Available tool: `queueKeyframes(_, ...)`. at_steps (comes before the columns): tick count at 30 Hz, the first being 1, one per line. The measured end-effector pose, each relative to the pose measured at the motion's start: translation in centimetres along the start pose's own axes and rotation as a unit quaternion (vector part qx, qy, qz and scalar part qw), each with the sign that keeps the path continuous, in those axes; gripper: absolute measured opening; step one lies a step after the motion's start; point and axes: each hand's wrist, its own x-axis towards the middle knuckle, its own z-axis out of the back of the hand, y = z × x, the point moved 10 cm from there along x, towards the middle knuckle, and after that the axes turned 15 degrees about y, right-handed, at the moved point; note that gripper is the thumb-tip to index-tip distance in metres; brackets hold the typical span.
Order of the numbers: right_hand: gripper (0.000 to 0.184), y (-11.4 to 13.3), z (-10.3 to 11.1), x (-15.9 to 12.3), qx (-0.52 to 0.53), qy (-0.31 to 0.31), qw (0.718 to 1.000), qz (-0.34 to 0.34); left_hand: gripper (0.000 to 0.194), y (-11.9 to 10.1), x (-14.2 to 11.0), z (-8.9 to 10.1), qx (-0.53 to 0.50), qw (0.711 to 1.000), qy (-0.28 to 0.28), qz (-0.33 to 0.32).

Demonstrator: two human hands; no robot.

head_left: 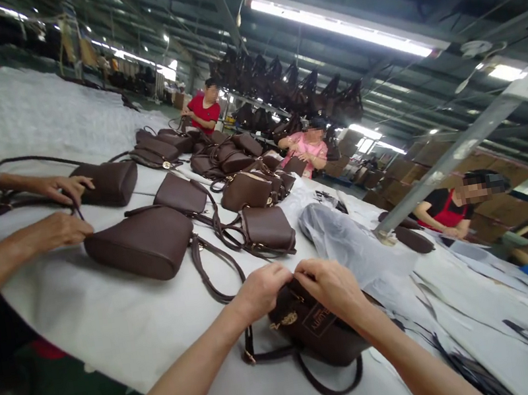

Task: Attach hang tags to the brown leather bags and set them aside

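A dark brown handbag (335, 346) with gold lettering and a gold charm rests on the white-covered table before me. My left hand (263, 286) is closed, pinching the bag's top edge. Close beside it, my right hand (332, 287) also grips the top edge, fingers bent. The fingertips nearly meet, and whatever small part lies between them is hidden. A brown strap (337, 389) from this bag loops over the table toward me, with a gold buckle (249, 358) on its left portion.
At the left, a co-worker's hands (66, 229) hold a strap beside brown bags (143, 243). More bags (237, 155) are piled farther back. Clear plastic (346, 244) and a slanted metal post (439, 163) stand to the right. Other people work around the table (154, 328).
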Motion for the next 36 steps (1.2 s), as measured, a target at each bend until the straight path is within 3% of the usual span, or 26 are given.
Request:
queueKeyframes(4,0.024,0.0,0.0,0.1,0.002,-0.019,1.000,-0.016,0.028,0.1,-0.5,0.0,0.010,1.000,0.015,0.009)
queueKeyframes(8,0.026,0.5,0.1,0.0,-0.006,-0.063,0.998,0.000,0.027,0.7,-1.1,-0.7,0.081,0.988,0.026,0.127)
queueKeyframes(13,0.027,1.2,0.2,0.1,-0.009,-0.095,0.995,-0.003,0.044,0.6,-2.8,-0.6,0.125,0.953,-0.093,0.261)
queueKeyframes(17,0.027,0.3,0.3,0.4,-0.005,-0.093,0.995,-0.045,0.057,2.5,-3.3,-2.9,0.008,0.941,-0.123,0.316)
queueKeyframes(20,0.026,-0.5,0.2,0.7,0.011,-0.086,0.994,-0.059,0.049,3.9,-2.9,-4.1,-0.130,0.931,-0.150,0.306)
queueKeyframes(24,0.027,-0.8,0.0,0.9,0.027,-0.096,0.994,-0.055,0.039,4.3,-2.4,-3.6,-0.266,0.905,-0.242,0.229)
queueKeyframes(27,0.027,-0.9,-0.2,0.9,0.014,-0.096,0.992,-0.079,0.028,4.7,-2.2,-3.8,-0.339,0.874,-0.275,0.214)
queueKeyframes(31,0.026,-0.5,-0.4,1.3,-0.025,-0.078,0.990,-0.112,0.023,5.2,-2.4,-4.3,-0.373,0.845,-0.304,0.235)
queueKeyframes(36,0.028,-0.1,-0.4,2.0,-0.033,-0.067,0.992,-0.099,0.022,5.4,-2.5,-4.5,-0.352,0.847,-0.295,0.269)
